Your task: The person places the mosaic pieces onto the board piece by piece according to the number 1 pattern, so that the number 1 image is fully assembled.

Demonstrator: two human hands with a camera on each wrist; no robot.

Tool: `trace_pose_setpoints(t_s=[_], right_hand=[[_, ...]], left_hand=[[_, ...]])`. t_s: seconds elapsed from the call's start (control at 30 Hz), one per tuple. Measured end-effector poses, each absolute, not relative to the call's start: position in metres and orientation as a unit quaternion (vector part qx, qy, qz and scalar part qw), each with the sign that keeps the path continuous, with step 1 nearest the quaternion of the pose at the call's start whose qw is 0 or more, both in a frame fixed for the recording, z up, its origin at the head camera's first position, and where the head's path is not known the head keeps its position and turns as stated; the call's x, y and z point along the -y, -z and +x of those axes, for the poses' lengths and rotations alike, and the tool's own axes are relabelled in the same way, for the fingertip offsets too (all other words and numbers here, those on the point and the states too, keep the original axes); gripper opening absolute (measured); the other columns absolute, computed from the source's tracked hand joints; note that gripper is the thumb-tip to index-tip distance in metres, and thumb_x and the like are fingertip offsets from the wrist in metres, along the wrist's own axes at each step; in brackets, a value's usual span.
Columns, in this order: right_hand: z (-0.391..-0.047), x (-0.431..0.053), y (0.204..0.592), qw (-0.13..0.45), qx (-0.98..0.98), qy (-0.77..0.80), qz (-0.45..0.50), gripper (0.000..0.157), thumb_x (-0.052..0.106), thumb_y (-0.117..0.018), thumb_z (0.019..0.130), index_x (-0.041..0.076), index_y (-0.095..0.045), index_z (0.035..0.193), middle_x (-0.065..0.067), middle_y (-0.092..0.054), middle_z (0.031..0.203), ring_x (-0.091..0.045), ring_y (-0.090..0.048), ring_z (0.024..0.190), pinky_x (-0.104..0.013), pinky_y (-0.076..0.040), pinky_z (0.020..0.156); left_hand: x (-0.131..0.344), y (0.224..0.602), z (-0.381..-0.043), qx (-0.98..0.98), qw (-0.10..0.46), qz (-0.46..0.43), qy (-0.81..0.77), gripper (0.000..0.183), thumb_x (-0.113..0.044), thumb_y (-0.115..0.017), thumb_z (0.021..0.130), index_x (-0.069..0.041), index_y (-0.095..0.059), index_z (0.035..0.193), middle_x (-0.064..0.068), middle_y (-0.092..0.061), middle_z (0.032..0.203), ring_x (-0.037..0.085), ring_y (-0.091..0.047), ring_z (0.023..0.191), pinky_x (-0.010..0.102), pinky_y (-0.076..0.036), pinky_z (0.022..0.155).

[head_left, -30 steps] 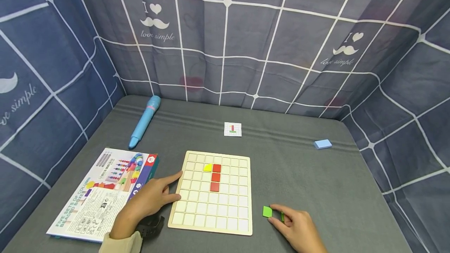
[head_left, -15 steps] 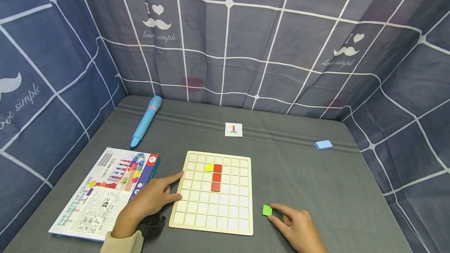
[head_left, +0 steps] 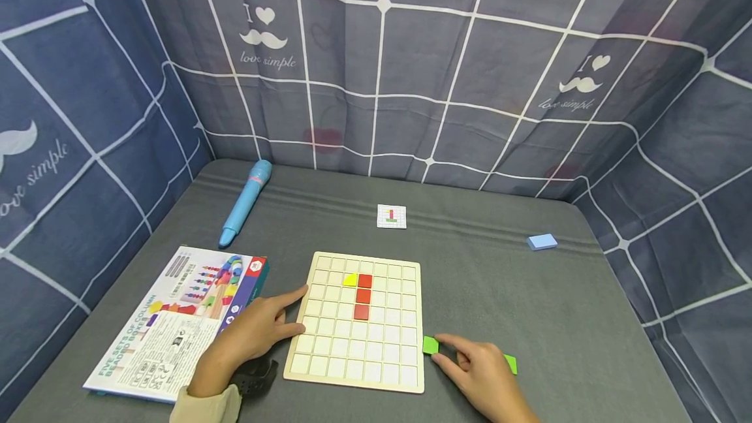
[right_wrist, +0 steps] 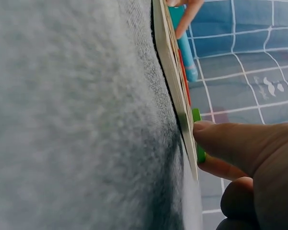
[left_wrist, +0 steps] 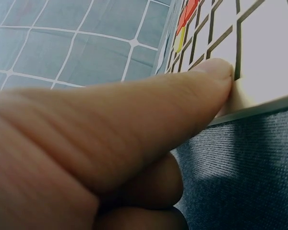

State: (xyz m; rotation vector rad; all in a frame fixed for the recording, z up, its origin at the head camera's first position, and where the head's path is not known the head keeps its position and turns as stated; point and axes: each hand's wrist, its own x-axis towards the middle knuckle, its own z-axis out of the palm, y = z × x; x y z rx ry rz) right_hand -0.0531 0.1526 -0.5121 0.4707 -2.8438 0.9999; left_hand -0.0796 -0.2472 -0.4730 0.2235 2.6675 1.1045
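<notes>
The head view shows three red tiles (head_left: 363,296), one yellow tile (head_left: 350,280), two green tiles (head_left: 431,344), one gridded board (head_left: 335,366), one pattern card (head_left: 383,217), one blue block (head_left: 542,242), one blue microphone (head_left: 242,210), one printed box (head_left: 164,358) and two hands (head_left: 251,329).

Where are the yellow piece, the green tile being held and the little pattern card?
Yellow piece (head_left: 351,281): head view, middle of its face.
Green tile (head_left: 430,345): head view, uncovered top face.
Pattern card (head_left: 391,217): head view, middle of printed side.
</notes>
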Motion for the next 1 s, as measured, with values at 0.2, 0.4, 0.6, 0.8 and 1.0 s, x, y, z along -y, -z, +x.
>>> trace_pose_setpoints(t_s=[0.2, 0.4, 0.6, 0.8, 1.0], right_hand=[[-0.06, -0.141, 0.509, 0.052, 0.926, -0.318, 0.195, 0.024, 0.03, -0.085, 0.085, 0.029, -0.078, 0.108, 0.027, -0.019, 0.055, 0.008, -0.014, 0.049, -0.016, -0.022, 0.046], [-0.066, -0.128, 0.508, 0.062, 0.921, -0.31, 0.23, 0.023, 0.035, -0.083, 0.086, 0.028, -0.079, 0.108, 0.028, -0.021, 0.057, 0.01, -0.014, 0.051, -0.015, -0.018, 0.046], [-0.073, -0.118, 0.507, 0.088, 0.914, -0.289, 0.269, 0.023, 0.035, -0.084, 0.085, 0.029, -0.078, 0.106, 0.029, -0.019, 0.057, 0.013, -0.012, 0.051, -0.013, -0.015, 0.046], [-0.077, -0.107, 0.507, 0.097, 0.907, -0.29, 0.288, 0.024, 0.031, -0.087, 0.082, 0.025, -0.08, 0.105, 0.029, -0.022, 0.058, 0.015, -0.015, 0.051, -0.011, -0.017, 0.046], [-0.079, -0.094, 0.505, 0.086, 0.909, -0.286, 0.292, 0.022, 0.031, -0.086, 0.083, 0.027, -0.08, 0.104, 0.029, -0.022, 0.057, 0.014, -0.014, 0.051, -0.012, -0.017, 0.046]], left_hand=[[0.248, 0.473, -0.08, -0.914, 0.119, 0.085, -0.379, 0.069, -0.027, -0.08, 0.09, -0.009, -0.052, 0.15, -0.008, -0.043, 0.061, 0.005, -0.035, 0.051, 0.024, -0.029, 0.047], [0.248, 0.473, -0.081, -0.913, 0.118, 0.091, -0.379, 0.069, -0.027, -0.08, 0.09, -0.009, -0.052, 0.151, -0.009, -0.043, 0.06, 0.004, -0.034, 0.051, 0.024, -0.029, 0.047], [0.247, 0.472, -0.081, -0.913, 0.12, 0.09, -0.379, 0.069, -0.027, -0.08, 0.09, -0.01, -0.052, 0.151, -0.009, -0.043, 0.06, 0.004, -0.034, 0.051, 0.024, -0.029, 0.047], [0.247, 0.473, -0.081, -0.916, 0.122, 0.083, -0.372, 0.068, -0.026, -0.08, 0.09, -0.01, -0.053, 0.15, -0.008, -0.044, 0.06, 0.005, -0.035, 0.051, 0.024, -0.029, 0.047], [0.247, 0.473, -0.081, -0.918, 0.124, 0.078, -0.369, 0.067, -0.025, -0.08, 0.09, -0.01, -0.053, 0.15, -0.009, -0.044, 0.06, 0.004, -0.035, 0.051, 0.023, -0.029, 0.047]])
